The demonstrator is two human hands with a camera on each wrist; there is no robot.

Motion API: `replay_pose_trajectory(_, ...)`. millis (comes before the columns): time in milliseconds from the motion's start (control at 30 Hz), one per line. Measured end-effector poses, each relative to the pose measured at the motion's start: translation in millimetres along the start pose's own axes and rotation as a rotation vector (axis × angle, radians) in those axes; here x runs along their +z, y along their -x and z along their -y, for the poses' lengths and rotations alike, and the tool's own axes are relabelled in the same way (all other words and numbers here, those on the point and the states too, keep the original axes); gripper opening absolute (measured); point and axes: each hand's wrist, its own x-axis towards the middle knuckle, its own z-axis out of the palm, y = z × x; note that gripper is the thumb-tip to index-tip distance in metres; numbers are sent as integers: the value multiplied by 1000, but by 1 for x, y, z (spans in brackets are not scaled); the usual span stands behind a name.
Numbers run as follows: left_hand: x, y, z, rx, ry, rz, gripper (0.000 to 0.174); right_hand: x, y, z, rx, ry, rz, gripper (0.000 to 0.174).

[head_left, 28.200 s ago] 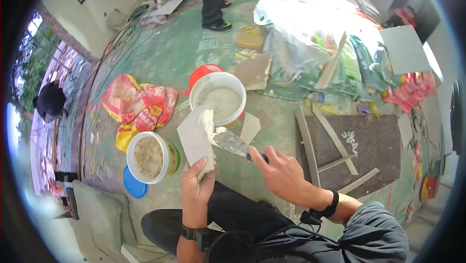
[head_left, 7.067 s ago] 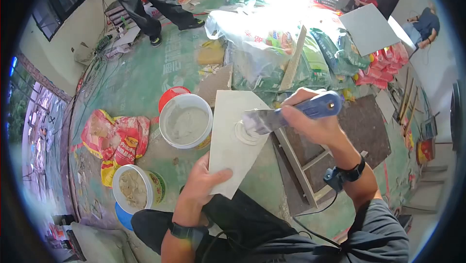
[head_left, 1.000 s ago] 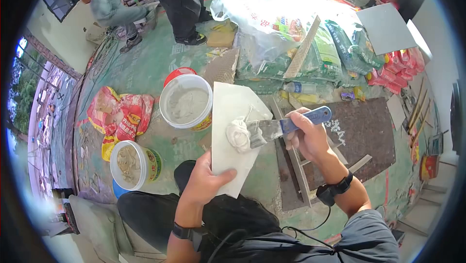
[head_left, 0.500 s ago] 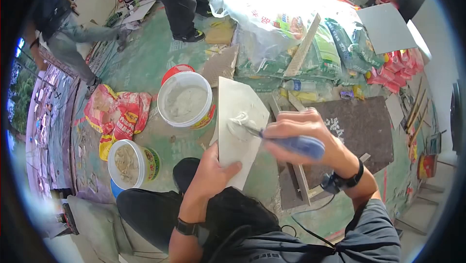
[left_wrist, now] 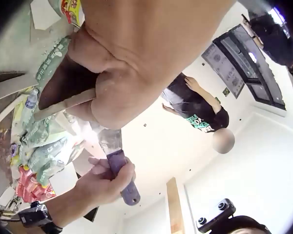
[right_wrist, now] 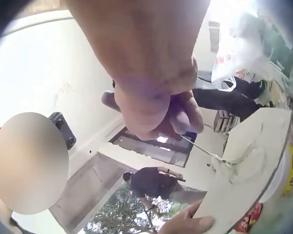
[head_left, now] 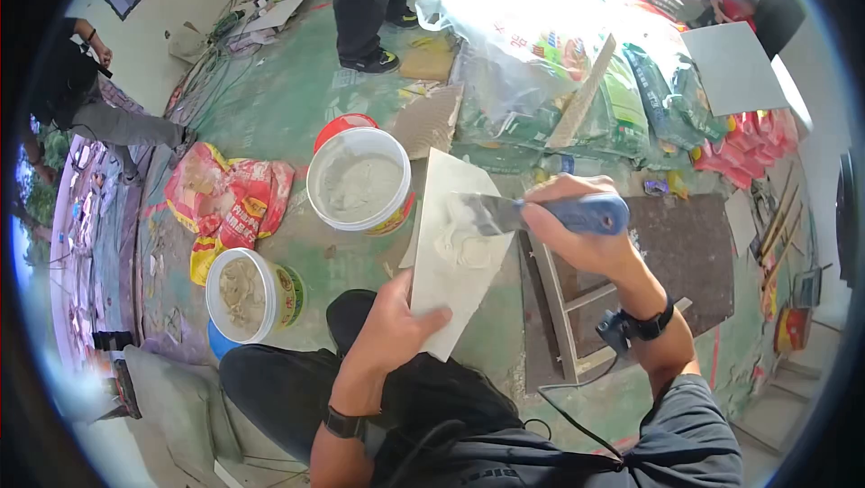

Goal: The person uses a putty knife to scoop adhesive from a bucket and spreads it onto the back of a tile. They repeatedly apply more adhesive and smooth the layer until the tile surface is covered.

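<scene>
In the head view my left hand (head_left: 392, 321) grips the lower end of a pale, angular piece of tile (head_left: 455, 308), thumb across its face. My right hand (head_left: 577, 231) holds a putty knife (head_left: 590, 215) by its blue handle, and the metal blade lies against the tile's face. Under and around the blade is a smear of whitish paste (head_left: 464, 249). The right wrist view shows the tile (right_wrist: 249, 165) tilted, with the thin blade edge touching the paste (right_wrist: 234, 168). In the left wrist view the knife (left_wrist: 118, 168) is partly hidden behind my left hand (left_wrist: 122, 83).
Ahead stands a bucket (head_left: 401, 204) of grey-white paste; a second bucket (head_left: 290, 299) of tan mix is at the left. A red-yellow sack (head_left: 239, 195), stacked bags (head_left: 613, 118) and a brown board (head_left: 694, 263) with wood strips lie around. A standing person's legs (head_left: 365, 10) are beyond.
Earlier the tile was beside the bucket, with the blade at its edge. Over the last second the blade turns over on the tile and the paste mound flattens. A walking person moves left.
</scene>
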Motion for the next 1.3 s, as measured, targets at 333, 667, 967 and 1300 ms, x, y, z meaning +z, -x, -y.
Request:
replay_pose_trajectory(333,7,-5,6,68,160,-61,55,12,9,-19,145,-93,-157,5)
replay_pose_trajectory(667,3,-9,7,21,68,-57,57,18,14,-16,147,-213,-193,7)
replay_pose_trajectory(967,-7,-22,60,215,-330,-150,74,30,61,-81,-74,332,-211,12)
replay_pose_trajectory(1300,-14,-40,115,151,-322,-372,73,43,40,-76,-88,52,-22,11)
